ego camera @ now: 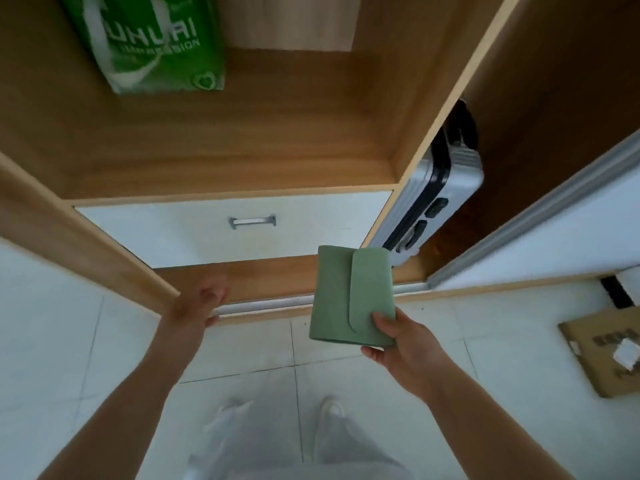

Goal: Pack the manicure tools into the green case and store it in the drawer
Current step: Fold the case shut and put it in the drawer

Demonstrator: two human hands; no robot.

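Here right hand pinches green case, seemingly closed.

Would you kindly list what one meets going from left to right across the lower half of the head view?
Left hand reaching toward the wardrobe, then the green case, then the right hand holding its corner, then the cardboard box on the floor.

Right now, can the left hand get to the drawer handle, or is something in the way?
Probably yes. The left hand is open and holds nothing, below the closed drawer. Nothing lies between it and the handle; the green case is off to the right.
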